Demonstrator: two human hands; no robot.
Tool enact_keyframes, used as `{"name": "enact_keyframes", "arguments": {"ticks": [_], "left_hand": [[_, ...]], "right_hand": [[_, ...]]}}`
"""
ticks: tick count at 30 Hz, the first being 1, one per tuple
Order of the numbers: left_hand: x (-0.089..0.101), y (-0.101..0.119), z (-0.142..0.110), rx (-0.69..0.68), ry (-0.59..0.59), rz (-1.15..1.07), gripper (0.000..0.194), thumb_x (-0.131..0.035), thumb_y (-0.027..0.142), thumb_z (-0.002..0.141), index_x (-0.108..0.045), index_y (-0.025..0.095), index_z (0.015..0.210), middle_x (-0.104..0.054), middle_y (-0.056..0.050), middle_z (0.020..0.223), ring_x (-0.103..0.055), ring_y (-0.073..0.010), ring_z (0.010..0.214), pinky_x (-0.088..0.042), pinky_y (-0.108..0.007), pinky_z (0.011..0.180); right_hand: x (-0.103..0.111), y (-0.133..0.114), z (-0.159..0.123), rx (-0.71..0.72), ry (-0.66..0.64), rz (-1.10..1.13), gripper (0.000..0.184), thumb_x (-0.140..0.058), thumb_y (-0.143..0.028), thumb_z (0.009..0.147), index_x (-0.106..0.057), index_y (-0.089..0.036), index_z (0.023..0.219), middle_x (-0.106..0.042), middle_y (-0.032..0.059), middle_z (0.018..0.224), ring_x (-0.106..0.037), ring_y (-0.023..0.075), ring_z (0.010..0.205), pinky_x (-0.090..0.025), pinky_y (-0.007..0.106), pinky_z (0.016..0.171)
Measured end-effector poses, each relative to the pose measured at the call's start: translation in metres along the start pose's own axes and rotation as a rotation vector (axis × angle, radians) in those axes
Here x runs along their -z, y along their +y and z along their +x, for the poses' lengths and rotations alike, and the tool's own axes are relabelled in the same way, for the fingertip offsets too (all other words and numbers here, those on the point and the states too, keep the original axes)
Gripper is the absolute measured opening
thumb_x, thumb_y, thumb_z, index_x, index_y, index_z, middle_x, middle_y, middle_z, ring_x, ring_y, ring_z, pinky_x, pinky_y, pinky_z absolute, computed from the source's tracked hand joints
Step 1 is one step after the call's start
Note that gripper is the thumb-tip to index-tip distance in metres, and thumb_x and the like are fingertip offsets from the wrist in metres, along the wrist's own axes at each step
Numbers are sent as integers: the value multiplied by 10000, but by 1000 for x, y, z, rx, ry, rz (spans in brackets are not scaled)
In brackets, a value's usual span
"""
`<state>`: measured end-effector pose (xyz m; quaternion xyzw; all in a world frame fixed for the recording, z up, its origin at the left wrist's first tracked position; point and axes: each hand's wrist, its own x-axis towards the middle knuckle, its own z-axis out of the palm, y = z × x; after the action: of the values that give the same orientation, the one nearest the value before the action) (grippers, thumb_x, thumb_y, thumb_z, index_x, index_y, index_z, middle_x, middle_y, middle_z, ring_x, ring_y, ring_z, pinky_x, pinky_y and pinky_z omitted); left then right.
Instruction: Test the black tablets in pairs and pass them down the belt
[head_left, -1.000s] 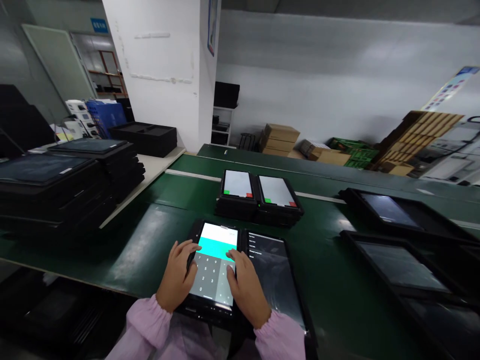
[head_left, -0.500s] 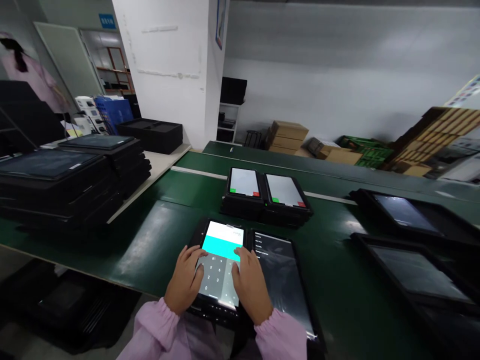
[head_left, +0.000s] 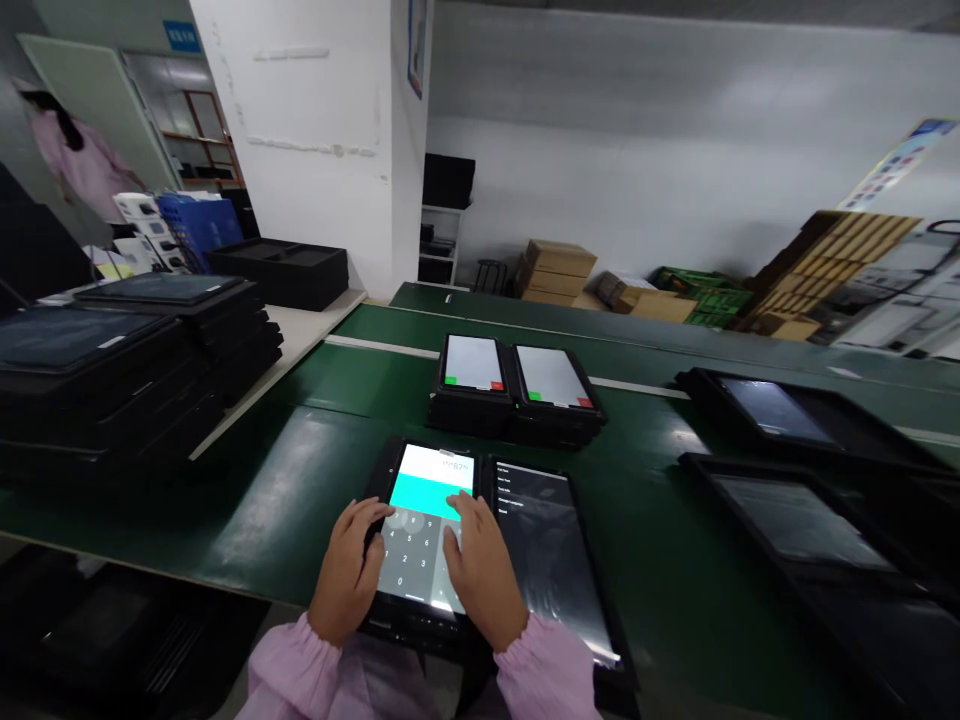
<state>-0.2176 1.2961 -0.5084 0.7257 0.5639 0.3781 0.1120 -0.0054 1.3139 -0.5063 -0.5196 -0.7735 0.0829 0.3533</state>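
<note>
A black tablet [head_left: 425, 500] lies at the near edge of the green bench, its screen showing a cyan band above a number keypad. My left hand [head_left: 345, 582] rests on its left edge, fingers curled over the keypad. My right hand [head_left: 480, 572] lies on the right half of the screen, fingers stretched forward and touching keys near the cyan band. Neither hand holds anything. A second tablet [head_left: 546, 545] with a dark menu screen lies right beside it.
Two lit tablets [head_left: 517, 378] sit further back on the green bench [head_left: 285, 490]. Black trays with tablets [head_left: 787, 510] lie at the right. Tall stacks of black trays [head_left: 112, 370] stand at the left. A person in pink [head_left: 79, 160] stands far left. Cardboard boxes [head_left: 559, 272] line the wall.
My right fingers have reached a little further up the keypad toward the cyan band. The view has shifted slightly; the person in pink now shows more at the far left.
</note>
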Motion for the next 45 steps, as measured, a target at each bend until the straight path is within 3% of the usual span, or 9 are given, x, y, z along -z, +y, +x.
{"name": "enact_keyframes", "arguments": {"ticks": [5, 14, 18, 24, 32, 37, 42, 45], "left_hand": [[-1, -3, -1, 39, 27, -30, 333, -395, 200, 920, -585, 220, 1193, -634, -82, 1246, -512, -269, 1274, -406, -527, 1103], [-2, 0, 1, 141, 32, -115, 336, -393, 252, 931, -556, 235, 1223, -612, -70, 1252, -552, -247, 1204, -444, -477, 1054], [0, 2, 4, 174, 12, -118, 336, -399, 269, 932, -547, 245, 1232, -602, -61, 1257, -556, -234, 1192, -450, -456, 1044], [0, 0, 7, 196, 17, -87, 345, -406, 334, 934, -548, 244, 1234, -601, -67, 1261, -560, -247, 1192, -440, -472, 1054], [3, -4, 16, 244, -22, -126, 401, -417, 385, 923, -512, 249, 1288, -587, -75, 1328, -527, -268, 1263, -414, -520, 1090], [6, -5, 41, 186, -116, -108, 468, -425, 357, 924, -442, 232, 1375, -534, -78, 1404, -430, -250, 1355, -301, -521, 1173], [-4, -1, 74, 95, -111, -58, 401, -415, 276, 909, -529, 184, 1283, -580, -98, 1344, -466, -243, 1313, -324, -489, 1160], [-12, -1, 81, 60, -91, -31, 366, -396, 220, 902, -581, 194, 1216, -626, -85, 1277, -476, -244, 1296, -311, -507, 1156]], "right_hand": [[11, 3, -2, -61, 27, 58, 338, -371, -175, 963, -527, -163, 1262, -608, 134, 1269, -515, 262, 1259, -377, 547, 1126], [60, 66, -26, -274, 95, 93, 371, -391, -345, 979, -530, -175, 1278, -610, 125, 1280, -534, 282, 1230, -413, 537, 1081], [71, 79, -31, -357, 84, 106, 399, -411, -373, 969, -515, -184, 1304, -614, 118, 1274, -544, 281, 1223, -444, 506, 1051], [70, 82, -16, -274, 45, 129, 391, -394, -307, 958, -509, -178, 1309, -615, 123, 1257, -569, 261, 1195, -454, 483, 1052], [70, 88, -1, -217, -72, 87, 431, -395, -279, 940, -506, -128, 1328, -566, 137, 1352, -423, 274, 1357, -280, 535, 1174], [86, 116, -22, -397, 103, 228, 474, -431, -390, 922, -502, -160, 1330, -558, 134, 1354, -494, 270, 1287, -345, 503, 1133], [87, 139, -41, -724, 323, 563, 571, -531, -535, 849, -524, -167, 1286, -569, 138, 1339, -526, 290, 1252, -407, 466, 1078], [83, 139, -45, -814, 378, 651, 557, -562, -555, 828, -561, -186, 1245, -596, 117, 1308, -545, 288, 1228, -433, 434, 1046]]}}
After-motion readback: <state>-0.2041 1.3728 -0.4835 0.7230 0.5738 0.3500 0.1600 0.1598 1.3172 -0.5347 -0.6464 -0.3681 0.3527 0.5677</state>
